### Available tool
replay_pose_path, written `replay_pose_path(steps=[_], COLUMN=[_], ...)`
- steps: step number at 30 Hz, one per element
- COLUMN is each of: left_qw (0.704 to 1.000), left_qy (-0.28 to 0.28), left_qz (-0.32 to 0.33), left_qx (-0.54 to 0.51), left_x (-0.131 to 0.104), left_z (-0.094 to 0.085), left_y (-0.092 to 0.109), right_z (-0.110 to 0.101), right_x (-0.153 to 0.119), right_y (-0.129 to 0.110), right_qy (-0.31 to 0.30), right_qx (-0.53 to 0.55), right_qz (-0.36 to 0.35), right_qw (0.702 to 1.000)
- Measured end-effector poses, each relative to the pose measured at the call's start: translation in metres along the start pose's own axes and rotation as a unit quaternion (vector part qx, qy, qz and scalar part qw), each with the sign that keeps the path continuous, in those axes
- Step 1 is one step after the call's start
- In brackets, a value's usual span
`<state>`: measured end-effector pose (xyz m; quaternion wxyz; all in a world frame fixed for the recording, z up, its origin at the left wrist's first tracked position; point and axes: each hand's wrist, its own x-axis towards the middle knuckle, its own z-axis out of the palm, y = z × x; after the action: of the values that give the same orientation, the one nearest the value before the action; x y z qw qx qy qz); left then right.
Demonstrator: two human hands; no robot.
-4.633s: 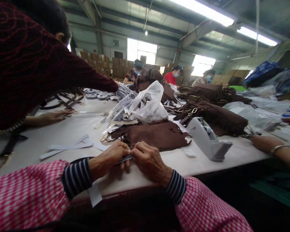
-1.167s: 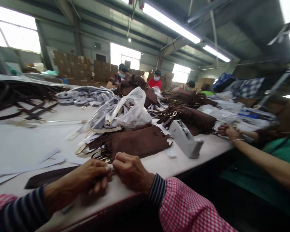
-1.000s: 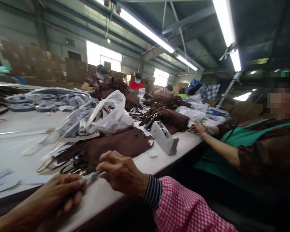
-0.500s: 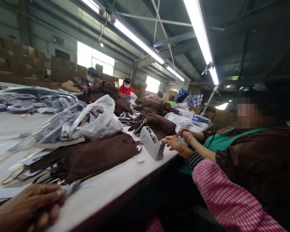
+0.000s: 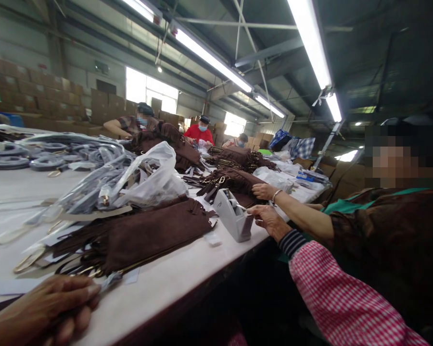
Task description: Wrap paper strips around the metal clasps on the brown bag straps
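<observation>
My left hand (image 5: pixel 54 307) is closed at the near left edge of the table, thumb and forefinger pinching a small piece wrapped in greyish clear plastic (image 5: pixel 111 280). Most of that piece is hidden in the fingers. Just beyond it lies a stack of dark brown fabric bags (image 5: pixel 151 235) with gold zips and rings. My right hand (image 5: pixel 270 221), in a pink checked sleeve, reaches to the front of a grey tape dispenser (image 5: pixel 234 218). Its thumb and forefinger are closed on the end of the tape (image 5: pixel 246 209) at the cutting edge.
Plastic-wrapped straps (image 5: pixel 108 158) and a clear plastic bag (image 5: pixel 155 178) spread over the white table (image 5: pixel 173 269). More brown bags (image 5: pixel 234 180) lie behind the dispenser. A co-worker's hand (image 5: pixel 263 191) is close beyond my right hand. Other people sit farther back, before cardboard boxes (image 5: pixel 36 89).
My right fingers have come onto the tape at the dispenser. The co-worker's hand has moved onto the brown bags. The whole view has shifted slightly; my left hand keeps its pinch.
</observation>
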<state>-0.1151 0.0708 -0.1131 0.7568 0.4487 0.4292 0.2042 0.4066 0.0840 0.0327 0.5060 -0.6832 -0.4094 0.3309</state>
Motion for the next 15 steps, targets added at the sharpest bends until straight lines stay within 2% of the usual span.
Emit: replay_pose_path(steps=[6,11,13,15], left_qw=[0.999,0.999,0.998,0.991], left_qy=[0.029,0.040,0.068,0.132], left_qz=[0.003,-0.008,-0.017,-0.017], left_qx=[-0.014,-0.011,-0.006,0.032], left_x=[-0.012,-0.017,-0.022,-0.031], left_z=[0.015,0.023,0.033,0.049], left_y=[0.008,0.015,0.022,0.031], right_z=[-0.007,-0.003,0.001,0.002], right_x=[-0.031,-0.038,-0.037,-0.037], right_y=[0.023,0.039,0.040,0.041], right_qy=[0.028,0.000,-0.004,0.002], right_qx=[0.102,0.129,0.129,0.121], right_qz=[-0.025,0.007,0.010,0.006], right_qw=[0.994,0.992,0.992,0.993])
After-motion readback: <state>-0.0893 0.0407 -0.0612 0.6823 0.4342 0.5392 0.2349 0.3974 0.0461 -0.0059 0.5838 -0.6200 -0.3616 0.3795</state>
